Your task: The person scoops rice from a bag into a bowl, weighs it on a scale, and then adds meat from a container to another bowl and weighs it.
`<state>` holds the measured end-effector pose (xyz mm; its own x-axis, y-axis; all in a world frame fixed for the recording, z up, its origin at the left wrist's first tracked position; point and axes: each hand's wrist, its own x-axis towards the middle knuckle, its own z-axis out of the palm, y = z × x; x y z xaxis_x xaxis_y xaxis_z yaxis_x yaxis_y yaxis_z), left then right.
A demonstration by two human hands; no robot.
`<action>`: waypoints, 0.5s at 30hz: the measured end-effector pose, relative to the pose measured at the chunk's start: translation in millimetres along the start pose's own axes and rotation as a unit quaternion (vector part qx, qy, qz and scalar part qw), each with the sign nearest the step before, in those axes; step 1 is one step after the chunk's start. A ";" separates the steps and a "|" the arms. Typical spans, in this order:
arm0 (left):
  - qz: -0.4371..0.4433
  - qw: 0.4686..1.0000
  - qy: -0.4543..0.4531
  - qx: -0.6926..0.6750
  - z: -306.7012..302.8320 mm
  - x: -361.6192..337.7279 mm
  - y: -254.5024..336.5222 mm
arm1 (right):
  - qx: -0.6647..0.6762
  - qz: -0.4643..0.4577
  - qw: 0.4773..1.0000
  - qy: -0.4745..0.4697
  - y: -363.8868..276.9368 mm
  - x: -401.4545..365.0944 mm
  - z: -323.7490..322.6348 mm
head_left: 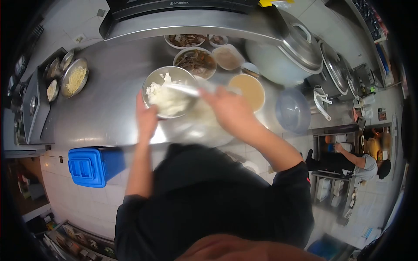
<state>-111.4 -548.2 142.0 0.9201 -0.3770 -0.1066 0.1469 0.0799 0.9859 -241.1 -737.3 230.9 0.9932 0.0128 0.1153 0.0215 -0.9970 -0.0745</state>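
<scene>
A metal bowl of white rice is held at its left side by my left hand, fingers wrapped round the rim. In my right hand, closed and slightly blurred, is a white paddle whose blade lies over the rice. Below my right hand a clear plastic bag with pale contents rests on the steel counter. Beside that hand stands a round container of tan liquid.
Bowls of cooked food stand behind the rice bowl. Large lidded pots and a clear empty tub are at the right. Noodles sit in a bowl at the left. A blue bin stands below. Another person works far right.
</scene>
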 end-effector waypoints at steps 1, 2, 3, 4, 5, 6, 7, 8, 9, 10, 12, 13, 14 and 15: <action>0.012 1.000 0.005 0.000 -0.2 3.0 -3.9 | -0.015 -0.022 1.000 -0.015 -1.7 -0.5 -1.2; 0.024 1.000 0.008 -0.001 0.1 4.8 -8.1 | -0.015 -0.021 1.000 -0.016 -0.6 -0.1 -0.5; 0.020 1.000 0.005 0.000 -1.3 4.6 -11.7 | -0.001 -0.031 1.000 0.000 1.4 0.1 0.8; 0.016 1.000 0.012 0.011 -3.2 6.0 -15.1 | 0.013 -0.039 0.999 0.017 4.2 -0.4 1.5; 0.013 1.000 0.019 0.022 -4.9 9.2 -18.2 | 0.012 -0.033 0.999 0.016 6.7 -1.7 -7.8; 0.010 1.000 0.013 0.021 -7.4 12.2 -21.6 | 0.014 0.004 0.999 0.039 9.4 -4.3 -26.1; 0.025 0.999 0.031 0.029 -12.2 15.2 -25.4 | 0.015 0.041 0.997 0.061 13.7 -7.8 -39.5; 0.041 0.997 0.049 0.038 -17.8 18.5 -30.0 | 0.015 0.045 0.997 0.058 21.4 -13.4 -46.5; 0.055 0.996 0.057 0.030 -24.2 23.0 -36.1 | 0.015 0.094 0.995 -0.005 29.7 -18.8 -52.6; 0.054 0.997 0.054 0.031 -25.7 25.8 -40.0 | 0.014 0.141 0.988 -0.066 35.3 -19.9 -55.2; 0.087 0.990 0.099 -0.058 -27.1 29.0 -43.1 | 0.031 0.154 0.975 -0.159 47.1 -16.4 -19.6; 0.106 0.988 0.092 -0.061 -26.7 33.7 -48.0 | 0.026 0.146 0.970 -0.193 51.9 -13.5 10.0; 0.107 0.988 0.089 -0.062 -22.7 35.7 -49.1 | 0.048 0.152 0.970 -0.181 50.4 -7.9 33.6; 0.067 0.988 0.077 -0.112 -17.1 35.1 -49.8 | 0.070 0.157 0.970 -0.170 47.5 -2.0 56.0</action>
<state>-80.2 -549.7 86.9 0.9787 -0.2049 -0.0130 0.0810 0.3274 0.9414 -235.7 -780.3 171.7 0.9328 -0.2421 -0.2669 -0.2972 -0.9358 -0.1896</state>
